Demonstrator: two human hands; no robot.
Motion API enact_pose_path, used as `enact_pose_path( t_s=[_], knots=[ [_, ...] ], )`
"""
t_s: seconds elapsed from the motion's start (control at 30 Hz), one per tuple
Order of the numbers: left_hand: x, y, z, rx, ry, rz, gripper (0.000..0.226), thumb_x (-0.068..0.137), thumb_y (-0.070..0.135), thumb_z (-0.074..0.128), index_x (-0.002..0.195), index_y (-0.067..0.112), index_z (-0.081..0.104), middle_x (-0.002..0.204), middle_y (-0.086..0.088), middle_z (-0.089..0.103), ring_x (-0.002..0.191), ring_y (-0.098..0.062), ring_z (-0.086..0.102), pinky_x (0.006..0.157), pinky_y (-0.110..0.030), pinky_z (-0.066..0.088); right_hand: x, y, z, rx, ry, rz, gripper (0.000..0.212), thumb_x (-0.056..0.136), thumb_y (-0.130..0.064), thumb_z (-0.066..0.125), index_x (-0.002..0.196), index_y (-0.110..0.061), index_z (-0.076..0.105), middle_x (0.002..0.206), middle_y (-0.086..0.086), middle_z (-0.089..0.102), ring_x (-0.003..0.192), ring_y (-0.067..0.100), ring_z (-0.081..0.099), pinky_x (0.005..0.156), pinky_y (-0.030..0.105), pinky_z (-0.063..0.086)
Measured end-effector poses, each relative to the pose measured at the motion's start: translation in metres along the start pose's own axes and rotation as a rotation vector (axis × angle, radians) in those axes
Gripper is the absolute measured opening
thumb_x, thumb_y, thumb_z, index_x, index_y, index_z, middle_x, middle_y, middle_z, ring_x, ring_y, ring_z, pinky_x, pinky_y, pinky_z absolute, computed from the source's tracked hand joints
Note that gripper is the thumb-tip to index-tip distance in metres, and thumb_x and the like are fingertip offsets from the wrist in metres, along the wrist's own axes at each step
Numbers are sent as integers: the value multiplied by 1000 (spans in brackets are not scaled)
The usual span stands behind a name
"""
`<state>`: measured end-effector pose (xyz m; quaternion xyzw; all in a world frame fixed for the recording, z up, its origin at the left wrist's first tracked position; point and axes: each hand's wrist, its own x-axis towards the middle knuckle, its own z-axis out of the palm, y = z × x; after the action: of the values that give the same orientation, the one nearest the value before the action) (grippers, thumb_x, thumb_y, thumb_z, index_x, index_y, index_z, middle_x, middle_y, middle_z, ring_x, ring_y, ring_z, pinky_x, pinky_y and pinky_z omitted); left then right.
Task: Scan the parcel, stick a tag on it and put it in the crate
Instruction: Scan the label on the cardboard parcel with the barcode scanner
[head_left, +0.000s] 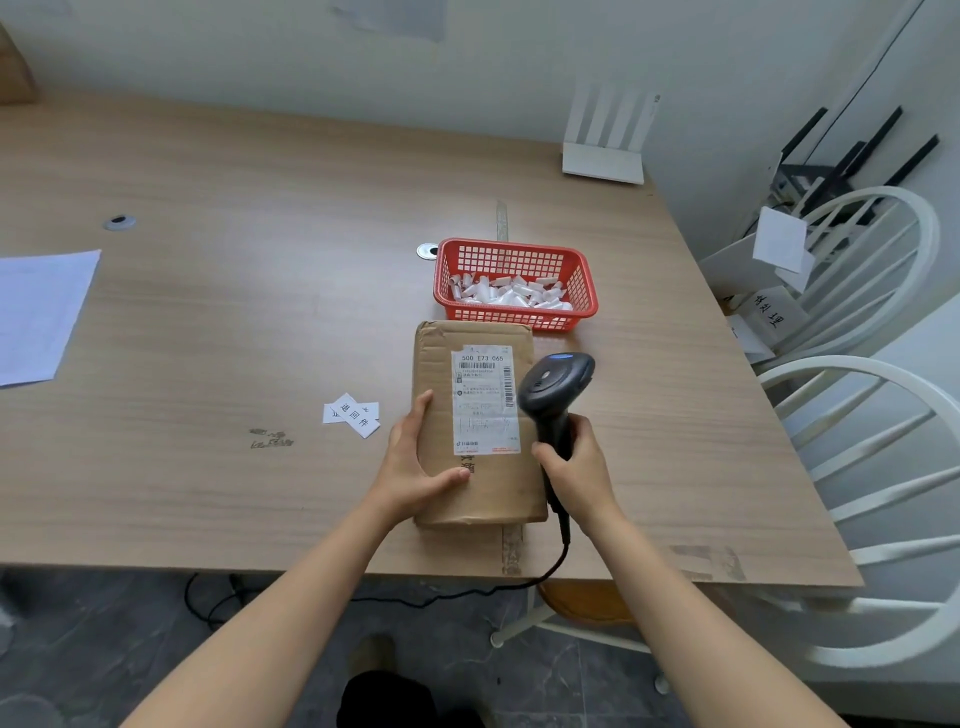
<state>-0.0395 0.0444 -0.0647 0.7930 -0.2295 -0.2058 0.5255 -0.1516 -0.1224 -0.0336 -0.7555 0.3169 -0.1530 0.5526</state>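
Parcel (478, 426) lies near table (208, 312) front edge, steadied by left hand (415, 467); right hand (574, 470) grips scanner (556, 395) beside label (485, 400). Risk: misread from oblique aim, cable snagging the edge

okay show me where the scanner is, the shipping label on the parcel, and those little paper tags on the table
scanner (557, 383), head view, on the top of its dark head.
shipping label (485, 399), head view, on the middle of the white sheet.
paper tags (354, 414), head view, on the top tag with handwriting.
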Motion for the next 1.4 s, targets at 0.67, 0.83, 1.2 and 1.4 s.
enact_pose_path(
  t_s=[0.67, 0.83, 1.2, 1.4],
  knots=[
    [-5, 7, 4, 30, 42, 32, 100, 65, 20, 80, 143, 35, 18, 138, -10, 34, 122, -16, 40, 107, -34, 36, -47, -57, 3, 239, -219, -23, 19, 88, -19, 56, 92, 0, 56, 66, 0, 64, 41, 12, 50, 42, 26, 44],
    [-6, 7, 4, 34, 47, 26, 101, 65, 21, 80, 143, 34, 18, 140, -9, 34, 125, -17, 39, 109, -38, 36, -49, -61, 2, 278, -235, 20, 20, 89, -19, 54, 93, 0, 54, 72, 5, 66, 42, 14, 50, 42, 26, 44],
    [-4, 10, 3, 45, 38, 17, 100, 66, 21, 80, 143, 32, 18, 141, -11, 33, 128, -22, 38, 109, -46, 36, -50, -60, 2, 345, -235, 44, 14, 90, -20, 53, 78, -12, 57, 72, 19, 63, 42, 18, 48, 43, 27, 43],
    [-4, 11, 3, 50, 23, 6, 99, 67, 22, 79, 143, 32, 17, 141, -11, 32, 128, -23, 38, 108, -48, 37, -49, -60, 0, 351, -235, 31, 14, 90, -21, 53, 78, -14, 57, 73, 17, 64, 41, 16, 49, 42, 25, 44]
  ],
)
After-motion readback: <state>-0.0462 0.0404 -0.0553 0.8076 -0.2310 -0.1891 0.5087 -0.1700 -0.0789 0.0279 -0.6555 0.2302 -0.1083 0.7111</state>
